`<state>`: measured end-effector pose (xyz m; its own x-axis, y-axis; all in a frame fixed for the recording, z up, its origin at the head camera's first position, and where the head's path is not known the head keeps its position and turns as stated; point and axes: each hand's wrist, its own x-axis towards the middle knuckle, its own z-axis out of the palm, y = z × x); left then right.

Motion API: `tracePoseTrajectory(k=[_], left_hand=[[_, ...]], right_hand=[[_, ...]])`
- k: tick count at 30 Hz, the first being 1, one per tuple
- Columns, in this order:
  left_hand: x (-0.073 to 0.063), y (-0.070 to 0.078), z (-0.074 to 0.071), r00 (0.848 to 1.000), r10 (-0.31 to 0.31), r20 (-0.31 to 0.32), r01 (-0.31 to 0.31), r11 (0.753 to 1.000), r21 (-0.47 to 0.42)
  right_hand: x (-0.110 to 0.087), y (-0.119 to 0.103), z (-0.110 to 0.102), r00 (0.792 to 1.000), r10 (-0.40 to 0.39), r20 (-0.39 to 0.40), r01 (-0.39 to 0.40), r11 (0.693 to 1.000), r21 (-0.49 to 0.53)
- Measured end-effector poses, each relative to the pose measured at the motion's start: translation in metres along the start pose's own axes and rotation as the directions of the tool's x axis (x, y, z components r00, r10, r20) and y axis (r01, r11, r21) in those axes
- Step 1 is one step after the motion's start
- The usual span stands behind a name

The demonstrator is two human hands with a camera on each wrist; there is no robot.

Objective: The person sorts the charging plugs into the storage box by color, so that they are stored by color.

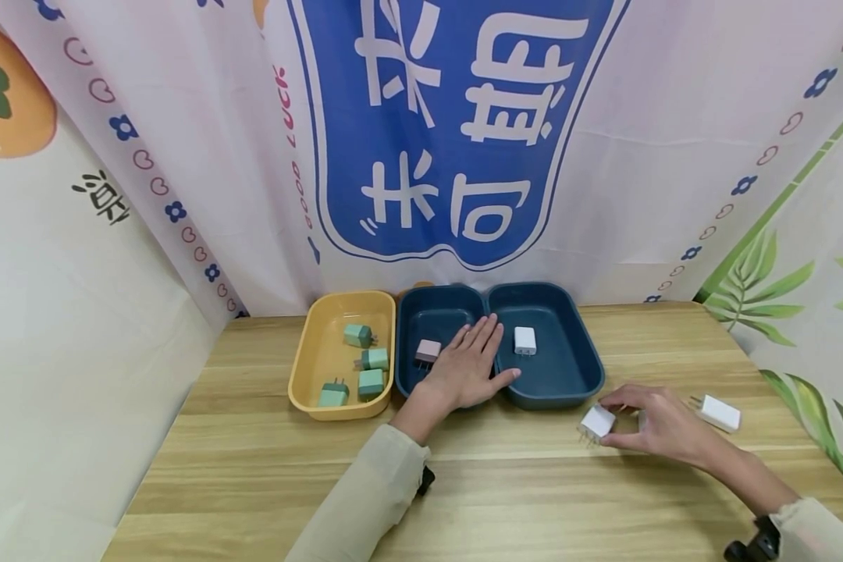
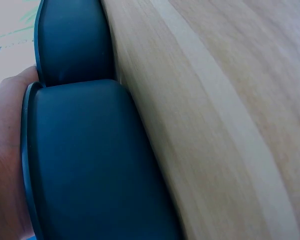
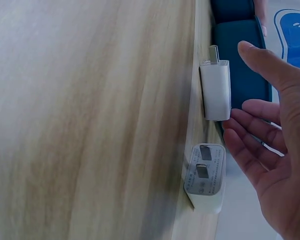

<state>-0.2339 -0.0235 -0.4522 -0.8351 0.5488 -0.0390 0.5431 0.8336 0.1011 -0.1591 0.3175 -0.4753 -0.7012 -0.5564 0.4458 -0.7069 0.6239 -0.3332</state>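
Observation:
My left hand [image 1: 464,367] lies with straight fingers over the adjoining rims of two dark blue trays, the middle tray [image 1: 439,300] and the right tray [image 1: 583,367]. Just in front of the right tray, a white charger plug [image 1: 597,421] rests on the table between the thumb and fingers of my right hand [image 1: 663,425]. In the right wrist view, thumb and fingers are spread wide beside this white charger plug [image 3: 217,92], the thumb apart from it. Another white charger plug [image 1: 720,414] lies beyond the right hand, prongs facing left.
A yellow tray [image 1: 302,375] on the left contains several green charger plugs [image 1: 371,382]. One pinkish plug [image 1: 428,350] sits in the middle tray, one white plug [image 1: 524,340] in the right tray. A printed curtain [image 1: 253,195] hangs behind the wooden table [image 1: 506,499].

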Motion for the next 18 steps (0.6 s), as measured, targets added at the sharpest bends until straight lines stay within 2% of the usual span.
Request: tracePoseTrajectory(k=[12,18], left_hand=[[-0.0015,0.0006,-0.001,1.0,-0.004,0.005,0.004,1.0,0.001],[0.0019,-0.0008,0.0019,1.0,-0.003,0.012,0.003,1.0,-0.003]], right_hand=[[0.0008,-0.0021,0.0032,0.996,0.064,0.063,-0.066,0.998,0.018],[-0.0003,-0.001,0.0045,0.996,0.068,0.058,-0.069,0.998,0.009]])
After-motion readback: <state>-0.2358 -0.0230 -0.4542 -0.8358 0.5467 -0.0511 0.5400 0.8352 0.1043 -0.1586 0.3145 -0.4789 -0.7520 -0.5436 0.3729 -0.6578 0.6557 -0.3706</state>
